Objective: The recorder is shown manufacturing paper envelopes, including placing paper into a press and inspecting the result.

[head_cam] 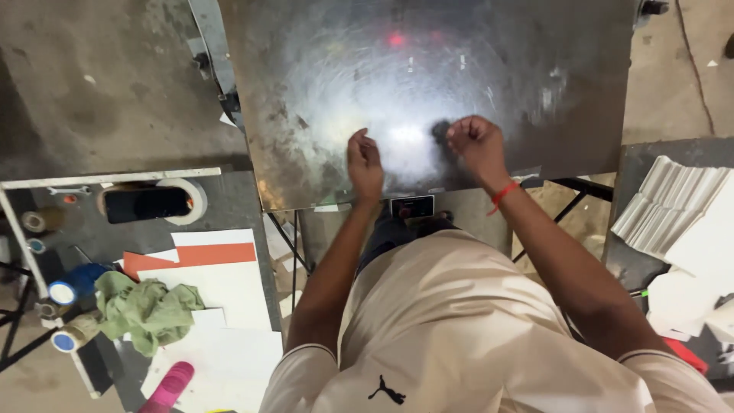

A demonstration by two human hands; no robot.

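Observation:
A large shiny metal sheet (321, 92) lies flat in front of me, with a bright glare at its middle. My left hand (364, 159) rests near the sheet's front edge, fingers curled loosely with nothing seen in them. My right hand (474, 140) is closed in a fist and presses a small dark object (441, 131) against the sheet; most of that object is hidden by the fingers. A red band (501, 196) circles my right wrist.
A side table on the left holds a green rag (145, 310), white and orange sheets (202, 260), tape rolls (63, 293), a pink object (168, 386) and a dark phone inside a white ring (149, 203). Stacked white panels (673, 206) lie at the right. Concrete floor surrounds.

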